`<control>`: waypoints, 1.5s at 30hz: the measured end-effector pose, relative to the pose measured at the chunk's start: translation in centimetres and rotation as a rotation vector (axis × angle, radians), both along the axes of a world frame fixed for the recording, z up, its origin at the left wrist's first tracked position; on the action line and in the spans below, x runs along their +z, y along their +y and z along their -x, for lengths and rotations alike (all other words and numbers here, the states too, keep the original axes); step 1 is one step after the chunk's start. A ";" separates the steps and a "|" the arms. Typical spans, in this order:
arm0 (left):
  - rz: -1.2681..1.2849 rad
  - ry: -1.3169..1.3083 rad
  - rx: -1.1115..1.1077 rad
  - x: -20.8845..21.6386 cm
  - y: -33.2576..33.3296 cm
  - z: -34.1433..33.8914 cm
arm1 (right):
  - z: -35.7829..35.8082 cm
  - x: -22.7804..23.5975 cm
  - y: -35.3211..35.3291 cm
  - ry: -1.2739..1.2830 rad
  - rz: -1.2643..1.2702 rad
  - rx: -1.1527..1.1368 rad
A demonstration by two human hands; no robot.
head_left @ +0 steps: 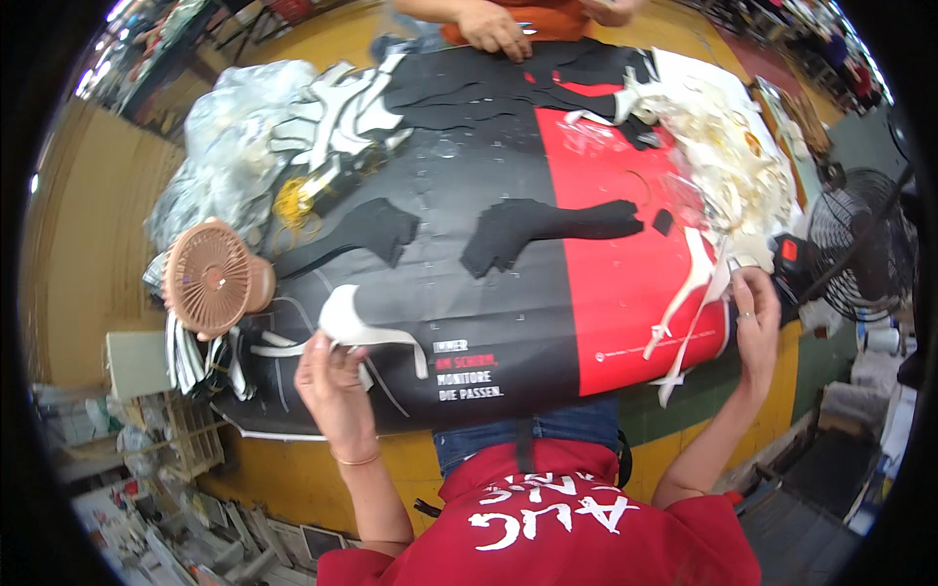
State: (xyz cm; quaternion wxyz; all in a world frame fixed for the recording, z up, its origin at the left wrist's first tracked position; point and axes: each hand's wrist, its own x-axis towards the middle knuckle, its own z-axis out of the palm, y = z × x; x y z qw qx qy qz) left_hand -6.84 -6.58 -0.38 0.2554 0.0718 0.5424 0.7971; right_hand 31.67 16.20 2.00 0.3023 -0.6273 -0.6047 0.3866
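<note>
My left hand (332, 381) pinches a curved white cut piece (344, 314) with a wide head and a narrow tail, above the dark left part of the sheet covering the table. At the right edge, my right hand (757, 317) has its fingers closed on a thin white strip (719, 283), which hangs down over the red area. Beside it a forked white piece (696, 276) lies on the red. Two groups of black cut pieces lie farther in, one at left centre (376, 230) and one in the middle (518, 230).
A pink fan (210, 278) stands at the left edge near clear plastic bags (234, 127) and stacked white pieces (342, 109). Off-white scraps (733, 146) heap at the right, with a black fan (860, 230) beyond. Opposite, another person's hand (491, 29) touches black pieces (469, 93).
</note>
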 end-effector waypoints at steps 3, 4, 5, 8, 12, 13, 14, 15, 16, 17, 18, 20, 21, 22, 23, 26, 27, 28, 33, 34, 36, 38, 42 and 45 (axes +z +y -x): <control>-0.001 0.065 -0.069 0.1 0.6 -3.0 | 4.1 1.9 -1.0 -0.414 -0.569 0.016; 0.009 0.077 -0.117 0.2 1.1 -4.7 | 5.9 2.5 -2.4 -0.236 -0.520 0.228; 0.023 0.134 -0.182 0.2 1.8 -6.2 | 7.9 2.7 -4.2 -0.066 -0.423 0.414; 0.077 0.231 -0.304 1.3 3.4 -10.4 | 14.0 1.6 -8.6 0.103 -0.467 0.833; 0.229 0.753 -0.559 2.6 4.7 -11.5 | 15.4 0.0 -9.5 0.213 -0.411 0.686; 0.173 0.771 -0.582 2.8 5.1 -11.1 | 14.8 -0.3 -9.3 0.227 -0.364 0.658; 0.115 0.781 -0.605 2.8 5.6 -10.6 | 14.0 -0.6 -8.9 0.232 -0.322 0.618; 0.056 0.791 -0.626 2.7 6.2 -9.9 | 13.1 -0.9 -8.6 0.229 -0.280 0.583; 0.045 0.787 -0.581 2.5 6.9 -9.0 | 12.1 -1.1 -8.4 0.317 -0.138 0.502; 0.035 1.027 -0.454 1.9 8.5 -7.4 | 11.3 -1.5 -8.0 0.418 -0.067 0.409; 0.134 1.124 -0.426 1.4 10.1 -6.0 | 10.2 -1.6 -7.6 0.440 -0.048 0.342; 0.377 1.194 -0.521 0.4 13.1 -3.7 | 7.8 -1.6 -6.9 0.479 0.006 0.251; 0.492 1.307 -0.540 -0.2 14.3 -3.3 | 6.8 -1.5 -6.6 0.495 0.037 0.230; 0.541 1.375 -0.575 -0.9 15.1 -3.2 | 6.0 -1.5 -6.6 0.549 0.048 0.182; 0.593 1.440 -0.614 -1.5 15.7 -3.2 | 5.3 -1.5 -6.7 0.523 0.008 0.166; 0.562 1.505 -0.537 -3.2 16.6 -3.8 | 3.8 -1.2 -7.0 0.477 -0.054 0.133; 0.517 1.529 -0.485 -3.6 16.8 -4.0 | 3.6 -1.2 -7.1 0.464 -0.076 0.127; 0.475 1.551 -0.434 -3.9 16.8 -4.3 | 3.4 -1.2 -7.1 0.464 -0.082 0.122; 0.396 1.283 -0.602 -1.8 16.4 -4.6 | 3.3 -1.6 -7.1 0.476 -0.062 0.136; 0.339 1.103 -0.684 -0.8 15.9 -4.9 | 3.3 -1.5 -7.0 0.480 -0.049 0.153; 0.198 0.867 -0.832 1.3 14.4 -5.1 | 3.2 -1.0 -7.0 0.514 -0.018 0.201; 0.154 0.428 -1.055 2.8 12.4 -5.2 | 3.1 -0.1 -7.1 0.601 0.027 0.268; 0.321 0.374 -0.982 2.1 8.7 -5.4 | 4.2 2.1 -7.7 0.748 0.188 0.467; 0.638 0.876 -0.581 -0.4 5.9 -5.7 | 7.0 2.8 -8.1 0.519 0.307 0.565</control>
